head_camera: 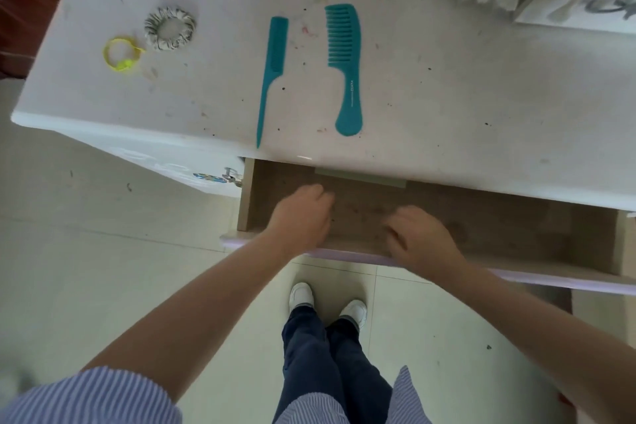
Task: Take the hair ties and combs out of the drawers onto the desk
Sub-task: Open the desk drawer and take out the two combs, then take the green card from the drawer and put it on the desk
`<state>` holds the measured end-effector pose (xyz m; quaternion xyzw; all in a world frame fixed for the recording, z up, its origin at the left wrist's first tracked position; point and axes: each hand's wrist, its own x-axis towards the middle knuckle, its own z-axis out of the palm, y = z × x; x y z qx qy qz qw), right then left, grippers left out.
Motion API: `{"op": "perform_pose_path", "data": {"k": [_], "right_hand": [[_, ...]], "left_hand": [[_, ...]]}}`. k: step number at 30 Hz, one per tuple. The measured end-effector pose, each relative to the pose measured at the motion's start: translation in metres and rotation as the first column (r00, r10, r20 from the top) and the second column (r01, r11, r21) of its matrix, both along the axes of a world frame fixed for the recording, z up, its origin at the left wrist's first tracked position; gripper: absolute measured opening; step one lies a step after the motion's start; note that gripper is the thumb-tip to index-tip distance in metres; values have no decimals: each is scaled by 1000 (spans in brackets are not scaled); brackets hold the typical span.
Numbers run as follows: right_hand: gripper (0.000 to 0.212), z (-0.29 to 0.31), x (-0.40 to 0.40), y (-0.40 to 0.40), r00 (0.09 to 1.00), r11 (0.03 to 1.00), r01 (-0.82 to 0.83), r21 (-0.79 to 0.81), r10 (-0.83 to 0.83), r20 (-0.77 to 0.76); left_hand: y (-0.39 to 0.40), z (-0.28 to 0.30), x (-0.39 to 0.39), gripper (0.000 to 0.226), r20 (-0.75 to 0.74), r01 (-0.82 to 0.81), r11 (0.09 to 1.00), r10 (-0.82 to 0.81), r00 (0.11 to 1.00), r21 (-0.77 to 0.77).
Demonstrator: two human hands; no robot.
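Reaching into the open drawer at frame centre, left hand and right hand fingers curled loosely, holding nothing, two teal combs and hair ties lying on the desk above.

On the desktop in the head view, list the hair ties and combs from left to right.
yellow hair tie → striped scrunchie → tail comb → wide-tooth comb

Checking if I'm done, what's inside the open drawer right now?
The open drawer shows only bare brown bottom. The left hand and right hand cover part of it, and the desk hides its back.
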<state>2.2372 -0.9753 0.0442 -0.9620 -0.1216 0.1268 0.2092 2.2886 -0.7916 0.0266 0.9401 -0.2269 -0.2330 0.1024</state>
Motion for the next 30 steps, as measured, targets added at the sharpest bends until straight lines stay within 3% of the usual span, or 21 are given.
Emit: {"op": "perform_pose_path", "data": {"k": [2,4,6,10,13,17,20,22,23,24,27,30], "right_hand": [[39,-20,8,-11,921,951,253,-178,-293,-257],[53,-35,24,-16,804,879,399,-261,-472,-362],[53,-47,41,-12,766,852,486,-195,-523,-374],[39,-63,49,3,647,728,685,-23,-622,-441],[36,-65,51,4,607,679,734,4,-655,-450],[47,-61,48,-2,591,668,743,-24,-673,-445],[51,-56,41,-6,552,621,783,34,-669,-497],[36,-49,35,-7,545,577,806,129,-639,-542],[24,-45,31,-10,574,601,784,153,-610,-546],[11,-39,27,-13,595,614,769,176,-587,-549],[31,-16,12,-19,587,568,787,240,-571,-574],[36,10,-8,-20,578,483,814,322,-624,-526]], "left_hand": [[-12,-21,6,42,-138,-182,980,192,972,81],[-24,-36,17,63,-197,-278,951,301,933,136],[-34,-49,28,70,-225,-328,939,343,912,102],[-43,-63,33,59,-256,-387,922,375,891,2],[-41,-60,32,54,-286,-562,819,514,809,-115],[-37,-50,34,48,-298,-679,728,631,716,-91],[-34,-43,28,53,-169,-586,802,597,784,111],[-29,-37,19,50,-68,-480,847,506,860,229],[-26,-33,13,50,-40,-446,858,470,882,253],[-23,-27,6,51,-18,-419,870,438,899,259],[-11,-9,-20,57,-9,-277,932,287,958,232],[-3,14,-51,49,73,-152,983,146,987,99]]}}
